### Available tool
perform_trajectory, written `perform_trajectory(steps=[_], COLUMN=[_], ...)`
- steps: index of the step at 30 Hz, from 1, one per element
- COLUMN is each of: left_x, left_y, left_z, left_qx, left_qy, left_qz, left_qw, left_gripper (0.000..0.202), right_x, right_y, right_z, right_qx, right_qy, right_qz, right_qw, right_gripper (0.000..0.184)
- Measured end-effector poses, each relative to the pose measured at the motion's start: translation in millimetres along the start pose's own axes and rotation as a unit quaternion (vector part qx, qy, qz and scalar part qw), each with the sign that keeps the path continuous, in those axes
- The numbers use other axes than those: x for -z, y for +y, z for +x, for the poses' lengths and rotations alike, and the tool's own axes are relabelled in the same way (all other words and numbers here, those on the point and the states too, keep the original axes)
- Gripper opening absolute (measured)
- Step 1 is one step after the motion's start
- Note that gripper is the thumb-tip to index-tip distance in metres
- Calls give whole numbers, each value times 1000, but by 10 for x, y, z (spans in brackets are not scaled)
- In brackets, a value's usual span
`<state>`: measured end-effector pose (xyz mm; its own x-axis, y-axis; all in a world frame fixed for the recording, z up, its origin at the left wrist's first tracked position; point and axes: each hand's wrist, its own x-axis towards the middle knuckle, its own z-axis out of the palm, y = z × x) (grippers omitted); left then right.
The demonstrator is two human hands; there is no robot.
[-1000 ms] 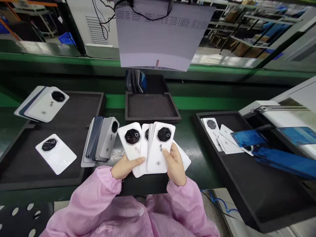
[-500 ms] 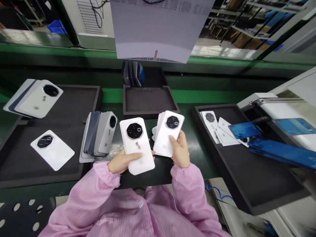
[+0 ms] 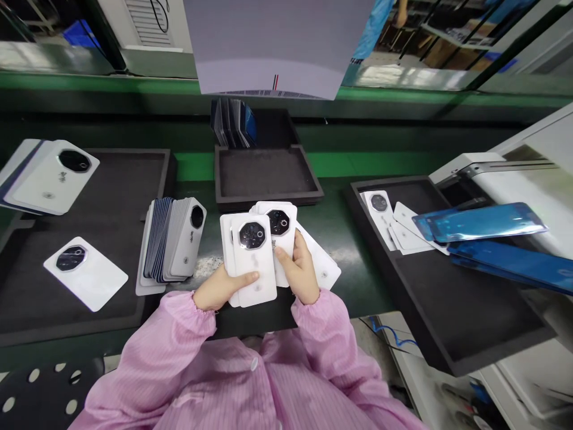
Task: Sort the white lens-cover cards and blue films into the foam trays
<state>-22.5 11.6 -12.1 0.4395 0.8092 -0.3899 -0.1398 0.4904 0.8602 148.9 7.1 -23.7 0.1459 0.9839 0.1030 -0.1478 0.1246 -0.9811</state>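
Note:
My left hand (image 3: 222,289) grips a white phone back cover (image 3: 253,261) with a dark octagonal camera ring, thumb laid across its lower face. My right hand (image 3: 301,272) holds a small fanned stack of the same white covers (image 3: 281,228) right behind it, so the two bunches overlap in front of my chest. Both sleeves are pink. More white covers (image 3: 323,266) lie flat on the green belt under my right hand.
A leaning row of covers (image 3: 171,246) stands left of my hands. The left black tray (image 3: 134,191) holds one cover (image 3: 85,272) and a stack (image 3: 47,177). A small tray (image 3: 266,173) sits ahead. The right tray (image 3: 447,310) holds covers (image 3: 389,221) and blue film sheets (image 3: 478,222).
My hands, apart half a second ago with the right stack raised to the right, have come back together; the left hand's cover now overlaps the right hand's stack.

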Motion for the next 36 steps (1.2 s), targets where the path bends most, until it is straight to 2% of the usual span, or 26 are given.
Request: perform_trajectory(steps=[2,7,9,15,22,28,32,36], left_x=[-5,-27,-36,-27,44,2,-11,-4], left_y=[-2,31,60,151,161,174,193,190], left_z=[-10,-38,-45,-77,-58,-27,-28,-21], left_qx=[9,100,110,89,147,183,191,192], left_qy=[6,39,48,31,-5,-19,-20,-24], left_qz=[-9,-111,-133,-73,10,-12,-10,-10], left_qw=[1000,988,984,993,989,983,981,981], left_gripper=[50,46,47,46,34,37,42,40], right_x=[-9,-28,-24,37,179,220,232,234], right_y=[3,38,51,38,-24,-63,-60,-61], right_z=[-4,0,0,14,105,122,122,122], right_qx=[1,3,1,-22,11,22,19,19], right_qy=[7,24,30,48,132,142,140,141], right_qz=[0,-6,-1,78,114,122,144,144], right_qw=[1000,1000,1000,996,985,982,979,979], right_gripper=[44,45,45,44,41,40,39,38])
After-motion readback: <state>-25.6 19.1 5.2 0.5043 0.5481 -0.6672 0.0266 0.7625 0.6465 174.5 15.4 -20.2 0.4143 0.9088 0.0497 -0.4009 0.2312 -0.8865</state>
